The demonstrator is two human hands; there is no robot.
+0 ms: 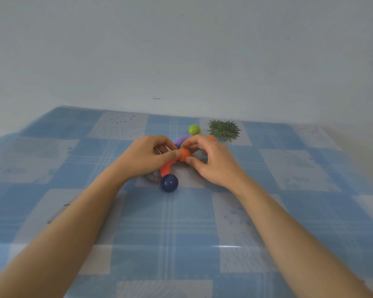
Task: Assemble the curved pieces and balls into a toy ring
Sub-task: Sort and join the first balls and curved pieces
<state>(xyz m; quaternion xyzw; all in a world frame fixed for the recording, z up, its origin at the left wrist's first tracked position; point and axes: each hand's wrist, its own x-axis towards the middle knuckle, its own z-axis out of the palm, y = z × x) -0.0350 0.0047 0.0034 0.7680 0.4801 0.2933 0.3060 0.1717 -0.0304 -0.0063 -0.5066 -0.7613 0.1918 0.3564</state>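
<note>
my left hand (148,157) is closed, thumb and fingers pinched on the upper end of the orange curved piece (166,168), right beside the orange ball (184,154). my right hand (211,162) is closed in a pinch on that orange ball, fingertips above it and thumb below, at the point where the ball meets the curved piece. the orange curved piece arcs down and toward me to a dark blue ball (169,183), which touches its lower end and rests on the table (181,244). behind my fingers a purple curved piece (181,139) shows partly; a lime green ball (194,129) lies just beyond it. another orange part (211,138) peeks past my right hand; i cannot tell what it joins. a spiky green plant ornament (224,130) stands near the green ball. the table carries a blue checked cover.
</note>
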